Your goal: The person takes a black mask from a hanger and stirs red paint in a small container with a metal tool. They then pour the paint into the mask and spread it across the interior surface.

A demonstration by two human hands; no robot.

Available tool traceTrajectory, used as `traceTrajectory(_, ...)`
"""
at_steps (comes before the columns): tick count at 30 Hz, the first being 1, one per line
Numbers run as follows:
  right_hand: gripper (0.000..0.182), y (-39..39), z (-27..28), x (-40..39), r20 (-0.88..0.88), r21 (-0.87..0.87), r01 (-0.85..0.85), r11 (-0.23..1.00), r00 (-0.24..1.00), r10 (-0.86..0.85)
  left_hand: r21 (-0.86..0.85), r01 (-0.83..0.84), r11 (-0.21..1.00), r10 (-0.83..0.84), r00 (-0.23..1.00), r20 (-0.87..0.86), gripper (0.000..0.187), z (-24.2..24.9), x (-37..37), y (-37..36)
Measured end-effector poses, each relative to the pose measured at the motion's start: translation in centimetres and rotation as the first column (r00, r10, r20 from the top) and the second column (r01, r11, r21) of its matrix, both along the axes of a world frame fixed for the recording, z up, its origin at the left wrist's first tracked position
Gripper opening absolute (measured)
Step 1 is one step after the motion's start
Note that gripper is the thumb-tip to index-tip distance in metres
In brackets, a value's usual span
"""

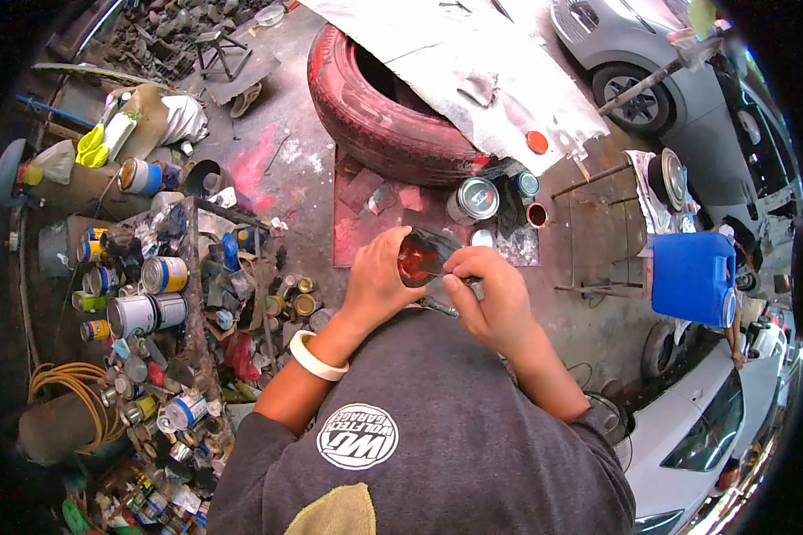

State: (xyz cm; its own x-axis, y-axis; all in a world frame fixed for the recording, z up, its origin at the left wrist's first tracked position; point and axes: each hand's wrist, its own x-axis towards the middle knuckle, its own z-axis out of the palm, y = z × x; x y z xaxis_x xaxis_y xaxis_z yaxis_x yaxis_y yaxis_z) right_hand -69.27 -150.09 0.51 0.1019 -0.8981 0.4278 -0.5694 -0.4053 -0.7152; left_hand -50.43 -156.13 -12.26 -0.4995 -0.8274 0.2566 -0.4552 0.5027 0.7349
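My left hand [380,278], with a pale band at its wrist, is wrapped round a dark cup [416,264] tipped toward me. Red paint coats the inside of the cup. At the cup's right edge my right hand [492,299] is closed in a pinch on something thin that reaches to the cup; its kind is not clear. Beyond my hands stand a grey-lidded paint can [476,200], a smaller blue can [526,184] and a small open container of red paint [536,215].
A red-dusted tyre [375,134] lies ahead under a white sheet [509,85] with a red lid [536,143] on it. Paint cans [165,275] crowd the left side. A blue jerrycan [694,279] and parked cars [696,428] are at the right.
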Motion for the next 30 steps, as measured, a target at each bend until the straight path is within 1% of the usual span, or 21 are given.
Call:
traceTrajectory(5,0.024,0.0,-0.16,0.14,-0.034,-0.016,-0.005,1.0,0.999,0.004,-0.021,-0.011,1.0,0.011,1.0,0.01,0.099,0.66,-0.07,0.08)
traceTrajectory(9,0.025,-0.08,-0.27,0.17,-0.002,-0.014,-0.007,1.0,1.0,0.007,-0.012,-0.018,1.0,0.018,1.0,0.003,0.098,0.72,-0.19,0.02)
traceTrajectory(12,0.024,-0.14,-0.04,0.15,0.007,-0.013,-0.005,1.0,1.0,0.005,-0.062,-0.013,0.998,0.012,1.0,-0.003,0.098,0.64,-0.16,0.01)
traceTrajectory(14,0.023,-0.24,-0.02,0.19,-0.01,-0.009,-0.013,1.0,1.0,0.013,-0.049,-0.013,0.999,0.013,1.0,-0.009,0.098,0.52,-0.15,0.15)
traceTrajectory(17,0.023,-0.06,-0.04,0.2,0.009,-0.027,0.008,1.0,1.0,-0.008,-0.048,-0.016,0.999,0.015,1.0,-0.014,0.098,0.58,-0.23,0.0)
traceTrajectory(20,0.023,-0.12,-0.22,0.13,0.018,-0.008,0.007,1.0,1.0,-0.006,-0.033,-0.014,0.999,0.014,1.0,0.0,0.099,0.44,-0.15,0.25)
traceTrajectory(23,0.023,-0.22,-0.18,0.05,-0.013,-0.019,-0.003,1.0,1.0,0.003,-0.021,-0.014,1.0,0.014,1.0,0.001,0.1,0.43,-0.09,0.07)
traceTrajectory(30,0.022,-0.15,-0.12,0.1,0.012,0.004,0.015,1.0,1.0,-0.016,0.004,-0.018,1.0,0.018,1.0,0.012,0.1,0.53,-0.18,0.26)
